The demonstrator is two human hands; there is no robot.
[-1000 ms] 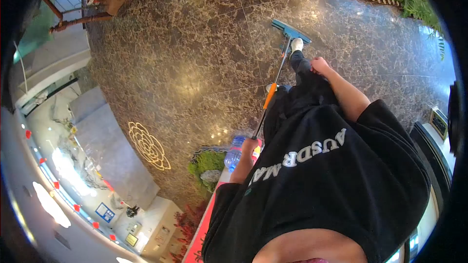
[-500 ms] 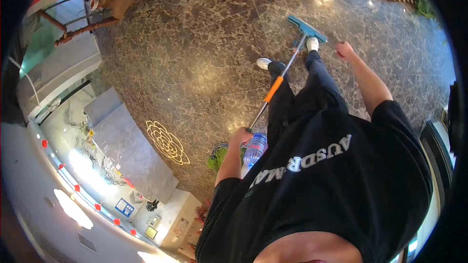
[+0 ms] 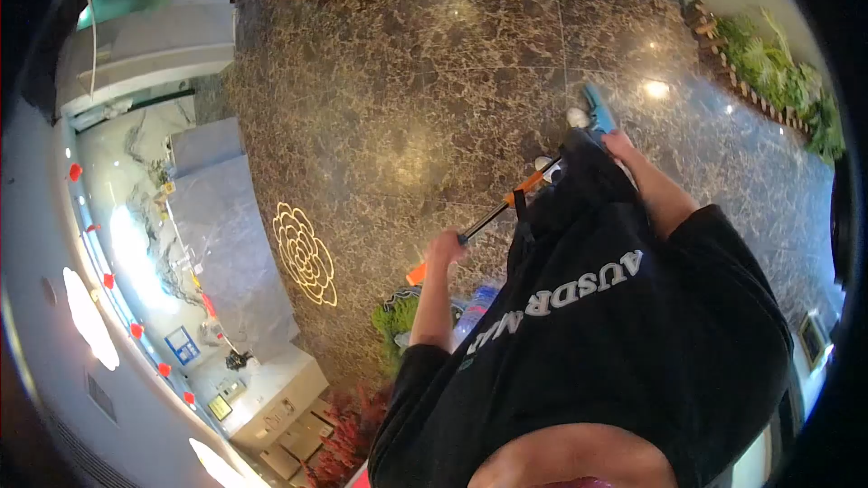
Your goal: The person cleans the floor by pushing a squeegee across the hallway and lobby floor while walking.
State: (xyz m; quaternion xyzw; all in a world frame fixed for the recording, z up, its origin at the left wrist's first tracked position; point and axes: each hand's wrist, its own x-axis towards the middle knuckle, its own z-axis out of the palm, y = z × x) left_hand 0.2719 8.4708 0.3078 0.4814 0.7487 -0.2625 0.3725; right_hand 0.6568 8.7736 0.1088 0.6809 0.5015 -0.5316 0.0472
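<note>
A long-handled floor squeegee (image 3: 527, 188) with an orange-and-dark pole runs slantwise in front of my legs. My left hand (image 3: 445, 248) is closed around the pole near its upper end, with an orange grip end (image 3: 417, 274) sticking out beyond it. The blue squeegee head (image 3: 597, 108) is by my white shoe (image 3: 577, 117), partly hidden by my dark trouser leg. At the near end of that head is my right hand (image 3: 618, 145), its fingers curled against it. Part of the pole is hidden behind my leg.
A plastic water bottle (image 3: 477, 309) and green grassy material (image 3: 394, 316) are beside my left forearm. The brown marble floor (image 3: 407, 108) carries a flower-shaped light pattern (image 3: 305, 255). A fenced plant bed (image 3: 768, 72) is at far right, a grey counter (image 3: 221, 226) at left.
My right hand has come down and inward to the squeegee head. The head has turned and shifted right; the pole has slid back past my left hand. The view has swung round.
</note>
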